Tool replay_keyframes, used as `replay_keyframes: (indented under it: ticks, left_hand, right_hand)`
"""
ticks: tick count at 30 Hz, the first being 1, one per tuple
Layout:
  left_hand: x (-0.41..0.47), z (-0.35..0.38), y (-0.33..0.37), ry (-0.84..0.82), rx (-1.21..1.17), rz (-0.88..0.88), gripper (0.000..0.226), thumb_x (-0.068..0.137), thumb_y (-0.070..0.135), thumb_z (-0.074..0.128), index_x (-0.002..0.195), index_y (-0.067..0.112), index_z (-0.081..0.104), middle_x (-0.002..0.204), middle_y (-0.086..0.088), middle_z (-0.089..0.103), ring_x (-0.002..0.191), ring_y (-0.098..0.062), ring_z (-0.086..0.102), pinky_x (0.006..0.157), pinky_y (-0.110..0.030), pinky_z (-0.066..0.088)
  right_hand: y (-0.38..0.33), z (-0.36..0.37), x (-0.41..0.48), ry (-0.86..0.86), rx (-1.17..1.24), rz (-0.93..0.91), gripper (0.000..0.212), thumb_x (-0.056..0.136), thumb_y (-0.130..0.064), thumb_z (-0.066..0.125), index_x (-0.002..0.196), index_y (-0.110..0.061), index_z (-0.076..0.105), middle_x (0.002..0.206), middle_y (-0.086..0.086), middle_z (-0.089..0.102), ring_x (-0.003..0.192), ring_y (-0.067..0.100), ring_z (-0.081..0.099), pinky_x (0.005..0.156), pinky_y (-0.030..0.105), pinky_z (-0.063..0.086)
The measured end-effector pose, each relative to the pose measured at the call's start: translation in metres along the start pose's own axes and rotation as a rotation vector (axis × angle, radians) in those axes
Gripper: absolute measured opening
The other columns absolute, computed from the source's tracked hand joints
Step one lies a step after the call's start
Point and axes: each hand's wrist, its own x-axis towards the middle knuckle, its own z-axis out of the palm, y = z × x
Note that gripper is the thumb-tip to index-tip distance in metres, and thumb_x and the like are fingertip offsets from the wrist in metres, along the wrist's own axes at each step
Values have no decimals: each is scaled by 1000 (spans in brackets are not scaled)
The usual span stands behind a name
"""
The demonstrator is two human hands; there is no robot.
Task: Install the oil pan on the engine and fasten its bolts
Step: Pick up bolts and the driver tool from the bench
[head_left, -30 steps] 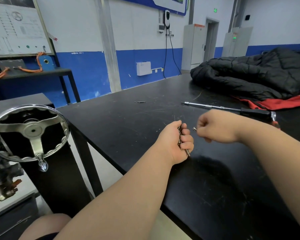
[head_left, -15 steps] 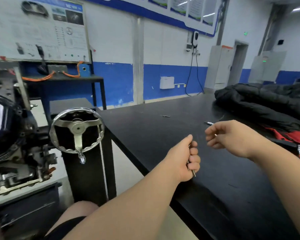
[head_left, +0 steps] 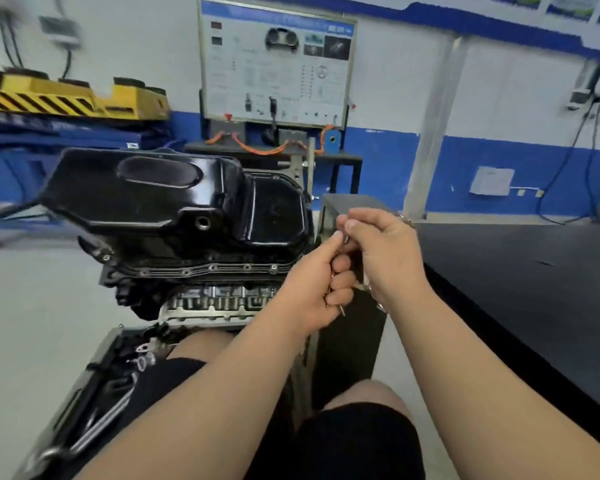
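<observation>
The black oil pan (head_left: pixel 174 202) sits on top of the upturned engine (head_left: pixel 208 299), left of centre. Bolts and bolt holes run along its near flange (head_left: pixel 215 268). My left hand (head_left: pixel 312 289) is curled round several small bolts (head_left: pixel 341 309), one tip poking out below the fist. My right hand (head_left: pixel 385 251) is just right of it and pinches one bolt at the top of the left fist. Both hands hover right of the pan's near right corner, touching neither pan nor engine.
A black table (head_left: pixel 534 289) stretches along the right. A dark stand post (head_left: pixel 347 341) rises behind my hands. A tray of tools and parts (head_left: pixel 94 393) lies below the engine. A training board (head_left: pixel 278 67) stands behind, a yellow lift (head_left: pixel 66 95) at far left.
The view has swung left from the table to the engine and oil pan. Both hands left the table with the bolts and came together; the right hand now pinches a bolt in the left fist.
</observation>
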Motion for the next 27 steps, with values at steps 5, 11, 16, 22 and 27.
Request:
replay_keyframes:
  ticks: [5,11,16,22,27]
  left_hand:
    - [-11,-83,20,77,258,25,20,99,25,48,83,16,53,55,6,37,37,-4,27,29,-14,17]
    - [13,-131,13,143,563,-46,10,93,22,59,86,14,61,51,8,38,39,-6,27,36,-15,17]
    - [44,-145,-4,178,466,-151,17,97,25,53,98,12,64,56,8,39,40,-5,27,34,-15,17]
    - [58,-172,-17,312,230,-154,17,96,18,53,108,12,63,52,8,43,38,-4,32,32,-13,17]
    - [68,-171,-12,324,146,-88,11,94,15,54,100,8,61,52,7,41,37,-5,31,31,-13,17]
  right_hand:
    - [39,43,5,-211,-256,22,10,87,-13,64,85,-22,70,78,-3,74,74,10,69,66,19,53]
    - [56,34,32,-516,-759,221,17,88,-18,63,76,-8,70,64,5,68,54,9,62,54,22,52]
    - [78,28,59,-184,-921,84,13,83,-14,67,75,-25,65,62,-10,65,59,8,62,55,15,44]
    - [112,40,61,-98,-930,7,12,84,-20,65,93,-25,70,67,-23,59,66,-6,56,58,4,36]
    - [112,44,67,-83,-934,-25,11,84,-21,64,89,-27,71,63,-24,59,65,-5,56,56,2,34]
